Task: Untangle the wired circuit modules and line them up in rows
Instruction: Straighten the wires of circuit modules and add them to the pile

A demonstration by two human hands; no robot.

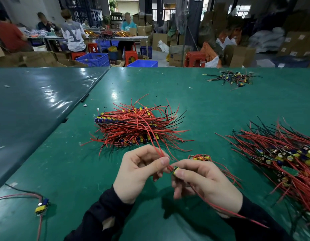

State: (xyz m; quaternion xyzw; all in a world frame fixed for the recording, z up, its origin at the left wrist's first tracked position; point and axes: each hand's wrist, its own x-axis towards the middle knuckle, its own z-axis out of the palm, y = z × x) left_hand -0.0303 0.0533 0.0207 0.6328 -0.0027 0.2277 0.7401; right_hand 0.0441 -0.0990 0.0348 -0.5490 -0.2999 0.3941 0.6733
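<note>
We hold one small green circuit module with a yellow block component (175, 170) above the near middle of the green matted surface (211, 105). Our right hand (205, 184) pinches the module between thumb and curled fingers, and our left hand (139, 173) pinches its thin red wires (155, 141) just beside the board, thumb against forefinger. Those wires rise away from us and run into the stacked pile of modules with red and black wires (133, 126) lying at the middle of the surface. In that pile the boards sit in rough rows along the far and near edges, blue and yellow parts showing, with the wires crossing between them and splaying out to both sides. More red wire trails back under our right wrist and over the dark sleeve.

Just behind our right hand rests a small bundle of modules (200, 157), partly hidden by the fingers. A large loose heap of wired modules (286, 157) spreads along the right side and is cut off by the picture's edge. A single module with yellow and blue parts (42, 206) lies at the near left, its wires running out of view. A small tangle of modules (233, 78) sits at the far right, too small to make out. Most of the held board is covered by our fingers.
</note>
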